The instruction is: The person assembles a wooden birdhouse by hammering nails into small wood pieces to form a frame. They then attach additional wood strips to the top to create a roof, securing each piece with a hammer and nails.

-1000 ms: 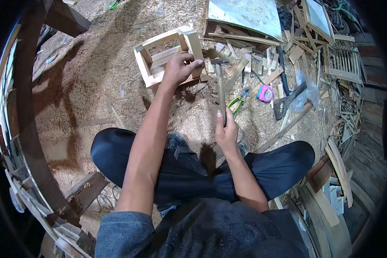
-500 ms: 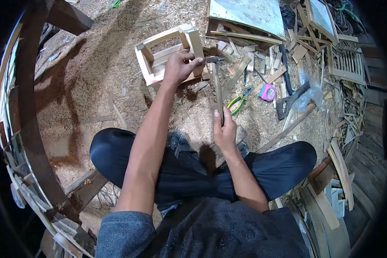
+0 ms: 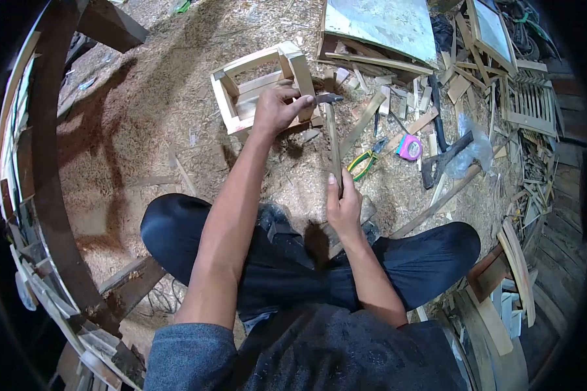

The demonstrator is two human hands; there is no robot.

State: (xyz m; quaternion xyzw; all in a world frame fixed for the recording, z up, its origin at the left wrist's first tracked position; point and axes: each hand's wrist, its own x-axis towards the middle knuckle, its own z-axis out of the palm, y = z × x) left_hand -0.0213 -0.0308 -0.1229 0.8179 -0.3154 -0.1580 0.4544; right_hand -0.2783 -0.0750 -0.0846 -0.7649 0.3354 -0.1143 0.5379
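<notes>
A small box-like wooden frame (image 3: 225, 104) of pale slats rests on the shavings in front of me. My left hand (image 3: 279, 112) is closed at its right side, fingers curled and thumb stretched toward the upright. Whether a nail is between the fingers is too small to make out. My right hand (image 3: 344, 203) grips the lower part of a hammer (image 3: 332, 133) by its wooden handle. The hammer's metal head lies close to my left thumb, at the frame's right upright.
Right of the hammer lie yellow-green pliers (image 3: 366, 160), a pink tape measure (image 3: 409, 147) and a dark-bladed tool (image 3: 445, 158) beside a clear plastic bag (image 3: 473, 153). Wood offcuts and a white-topped box (image 3: 379, 29) stand farther back. A dark beam (image 3: 52, 176) runs along the left.
The whole view has shifted slightly, so things sit a little lower and farther right. My hands, the hammer and the wooden frame keep nearly the same positions relative to each other.
</notes>
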